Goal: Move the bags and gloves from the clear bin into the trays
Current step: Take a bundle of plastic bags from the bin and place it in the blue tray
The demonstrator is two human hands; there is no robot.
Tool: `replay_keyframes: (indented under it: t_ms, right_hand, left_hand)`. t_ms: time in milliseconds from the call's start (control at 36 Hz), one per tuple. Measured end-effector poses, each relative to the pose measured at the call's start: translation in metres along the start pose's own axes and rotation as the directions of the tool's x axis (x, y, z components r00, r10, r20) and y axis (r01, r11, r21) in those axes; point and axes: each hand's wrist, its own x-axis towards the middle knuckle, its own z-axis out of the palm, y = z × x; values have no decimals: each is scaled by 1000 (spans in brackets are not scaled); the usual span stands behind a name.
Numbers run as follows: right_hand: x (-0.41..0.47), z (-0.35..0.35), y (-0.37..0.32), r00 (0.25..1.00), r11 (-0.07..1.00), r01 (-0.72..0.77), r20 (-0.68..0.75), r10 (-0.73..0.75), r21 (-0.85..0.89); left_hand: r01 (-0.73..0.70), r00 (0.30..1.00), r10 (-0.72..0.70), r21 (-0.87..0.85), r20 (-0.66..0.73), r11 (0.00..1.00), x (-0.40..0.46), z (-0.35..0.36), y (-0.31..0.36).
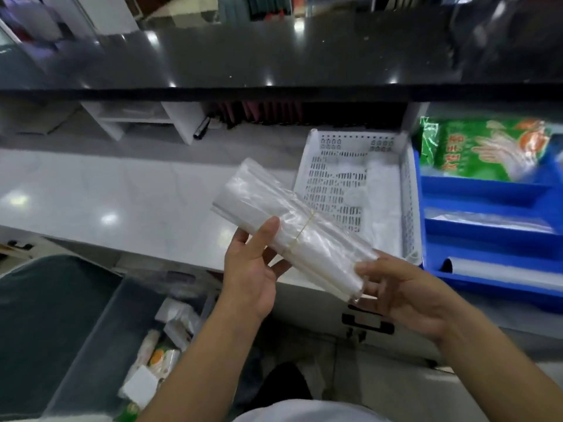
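I hold a bundle of clear plastic bags, tied by a rubber band, above the white counter's front edge. My left hand grips its middle from below, thumb on top. My right hand holds its near end between fingers and thumb. Just behind the bundle stands a white perforated tray with white bags in it. To the right sits a blue divided tray holding a green glove packet and clear bags. Down at the lower left is the clear bin with several packets inside.
A white counter runs left of the trays. Above it hangs a black glossy shelf, with white cubbies and a dark pen-like object underneath. A dark green surface lies left of the bin. A drawer handle is below the counter.
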Motion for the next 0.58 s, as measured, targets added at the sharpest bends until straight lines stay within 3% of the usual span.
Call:
replay_keyframes:
  t_ms: [111,250,417,583]
  right_hand:
    - [2,-6,-21,1000,993,-12,-14,10,-115]
    - [-1,0,-44,986,959,6,-156,-52,-285]
    - [-10,-4,-60,973,981,24,-221,-68,-195]
    - [-3,-15,-59,859,937,-15,-484,-167,-349]
  left_hand:
    - [48,995,-51,31,90,998,21,7,0]
    - [123,976,-129,47,177,991,51,20,2]
    - [226,944,-237,73,231,971,82,44,-9]
    - [251,901,-284,139,328,958,97,64,-23]
